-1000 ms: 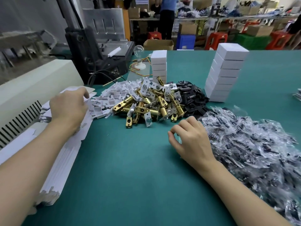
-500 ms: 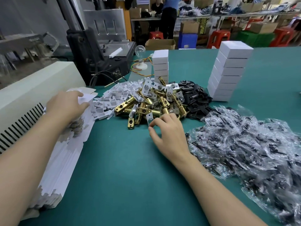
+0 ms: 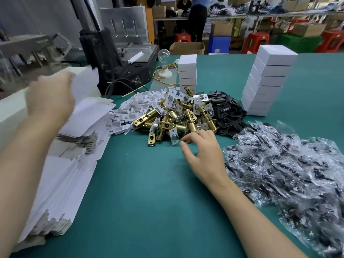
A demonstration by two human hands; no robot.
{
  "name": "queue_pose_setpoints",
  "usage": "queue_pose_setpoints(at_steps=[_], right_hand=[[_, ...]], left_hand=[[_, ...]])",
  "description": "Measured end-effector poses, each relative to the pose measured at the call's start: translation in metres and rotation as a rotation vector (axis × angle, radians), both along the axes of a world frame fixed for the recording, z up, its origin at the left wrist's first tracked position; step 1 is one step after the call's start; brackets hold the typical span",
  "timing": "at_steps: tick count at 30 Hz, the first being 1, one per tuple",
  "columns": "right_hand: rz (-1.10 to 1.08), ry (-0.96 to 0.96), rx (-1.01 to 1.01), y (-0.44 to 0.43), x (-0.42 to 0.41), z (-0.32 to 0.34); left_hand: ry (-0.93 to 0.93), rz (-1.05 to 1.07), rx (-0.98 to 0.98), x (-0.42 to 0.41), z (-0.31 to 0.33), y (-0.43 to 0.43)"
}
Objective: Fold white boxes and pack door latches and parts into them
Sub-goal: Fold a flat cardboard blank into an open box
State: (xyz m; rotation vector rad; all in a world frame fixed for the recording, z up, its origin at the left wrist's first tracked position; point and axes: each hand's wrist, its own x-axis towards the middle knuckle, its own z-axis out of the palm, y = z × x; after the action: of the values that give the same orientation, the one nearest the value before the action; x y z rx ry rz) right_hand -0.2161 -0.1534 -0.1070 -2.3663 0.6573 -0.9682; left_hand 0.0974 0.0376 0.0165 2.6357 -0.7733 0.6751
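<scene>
A long stack of flat white box blanks (image 3: 61, 175) lies along the table's left side. My left hand (image 3: 50, 97) is raised above its far end and holds one blank (image 3: 85, 84), lifted and blurred. A pile of brass door latches (image 3: 173, 118) lies mid-table, with white plastic parts (image 3: 135, 107) to its left and black plates (image 3: 227, 110) to its right. My right hand (image 3: 202, 153) hovers at the near edge of the latch pile, fingers loosely curled, holding nothing.
Two stacks of folded white boxes stand behind the piles, a short one (image 3: 187, 71) and a tall one (image 3: 268, 81). Clear bags of dark parts (image 3: 290, 168) cover the right. A black machine (image 3: 115, 62) and a cream housing (image 3: 11, 108) stand at the left.
My left hand has risen off the stack, lifting one blank. My right hand went from the bags left to the latch pile and now hovers at its near edge.
</scene>
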Motion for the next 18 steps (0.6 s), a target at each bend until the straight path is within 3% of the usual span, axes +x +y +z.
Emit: queue_pose_setpoints(at_steps=[3,7,11,14,18], right_hand=[[0.029,-0.020,0.002,0.002,0.001,0.001],[0.099,-0.140,0.234,0.003,0.001,0.005],[0.167,-0.375,0.700,-0.002,0.004,0.007],[0.121,-0.429,0.776,-0.011,0.003,0.003],[0.136,-0.358,0.835,-0.014,0.005,0.001]], left_hand=[[0.025,-0.071,-0.278,0.005,0.024,-0.001],[0.127,-0.502,-0.725,-0.079,0.015,-0.036],[0.846,-0.702,-0.864,-0.162,-0.048,-0.079],[1.157,-0.681,-0.830,-0.179,-0.087,-0.085],[1.551,-0.783,-1.005,-0.179,-0.113,-0.073]])
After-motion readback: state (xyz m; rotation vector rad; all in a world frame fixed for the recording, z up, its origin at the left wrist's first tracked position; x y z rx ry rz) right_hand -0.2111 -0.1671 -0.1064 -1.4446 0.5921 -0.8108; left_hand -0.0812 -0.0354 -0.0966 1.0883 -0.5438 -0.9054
